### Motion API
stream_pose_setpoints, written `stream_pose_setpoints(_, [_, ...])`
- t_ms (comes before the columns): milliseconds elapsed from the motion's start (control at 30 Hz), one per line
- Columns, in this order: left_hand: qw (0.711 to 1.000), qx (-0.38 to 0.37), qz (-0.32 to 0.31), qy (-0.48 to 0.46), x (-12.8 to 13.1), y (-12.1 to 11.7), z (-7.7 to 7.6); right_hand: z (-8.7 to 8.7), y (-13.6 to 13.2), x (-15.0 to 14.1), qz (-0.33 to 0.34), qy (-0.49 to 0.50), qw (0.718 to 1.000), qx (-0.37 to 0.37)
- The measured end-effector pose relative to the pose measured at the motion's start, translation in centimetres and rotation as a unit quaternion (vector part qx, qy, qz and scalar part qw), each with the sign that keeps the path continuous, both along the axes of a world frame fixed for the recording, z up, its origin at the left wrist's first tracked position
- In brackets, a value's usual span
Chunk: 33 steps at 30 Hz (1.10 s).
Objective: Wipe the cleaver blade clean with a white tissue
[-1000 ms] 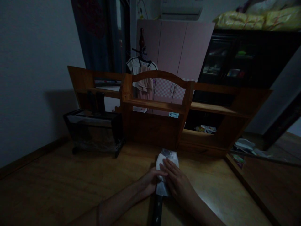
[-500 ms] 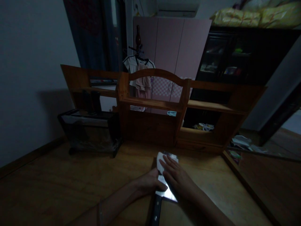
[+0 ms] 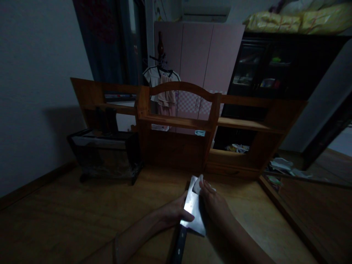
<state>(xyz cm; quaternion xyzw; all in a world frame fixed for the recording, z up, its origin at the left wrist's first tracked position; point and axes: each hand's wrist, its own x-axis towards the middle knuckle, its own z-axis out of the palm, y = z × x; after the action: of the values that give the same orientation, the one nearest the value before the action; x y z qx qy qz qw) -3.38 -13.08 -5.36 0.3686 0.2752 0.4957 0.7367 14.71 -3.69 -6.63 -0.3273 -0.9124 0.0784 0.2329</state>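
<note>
A cleaver (image 3: 191,205) with a broad shiny blade and a dark riveted handle is held over the wooden tabletop, its handle toward me. My left hand (image 3: 176,213) grips the blade by its left edge near the handle, thumb on top and fingers underneath. My right hand (image 3: 214,201) is closed on a white cloth or tissue (image 3: 198,185), which lies against the far right part of the blade. I cannot tell whether the white piece is cloth or paper. The right fingertips are partly hidden behind it.
A wooden desk hutch (image 3: 176,123) with open shelves stands along the back of the tabletop (image 3: 110,216). A dark-framed glass tank (image 3: 106,156) sits at the left by the wall. Behind are a pink wardrobe (image 3: 195,55) and hanging clothes (image 3: 165,86).
My right hand has gone from lying flat over the white piece to gripping it, and has slid it toward the blade's right side. More of the blade's far end now shows.
</note>
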Motion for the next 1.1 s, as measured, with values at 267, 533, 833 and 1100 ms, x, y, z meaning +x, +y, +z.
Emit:
stream_pose_setpoints(267, [0.997, -0.039, 0.017, 0.062, 0.0, 0.2, -1.1, 2.0, -1.2, -1.7, 0.104, -0.013, 0.994, -0.023])
stream_pose_setpoints(533, [0.998, 0.018, -0.002, 0.057, -0.1, 0.2, -0.6, 0.8, 0.9, -0.6, 0.047, 0.026, 0.995, -0.079])
stream_pose_setpoints(833, [0.998, 0.022, -0.005, 0.058, -0.2, 0.1, -0.9, 0.1, 1.2, 0.3, -0.045, -0.001, 0.998, -0.045])
stream_pose_setpoints(1100, [0.999, 0.033, 0.001, 0.040, 0.1, 0.0, -0.1, 0.4, -1.9, -0.6, -0.075, -0.054, 0.993, 0.069])
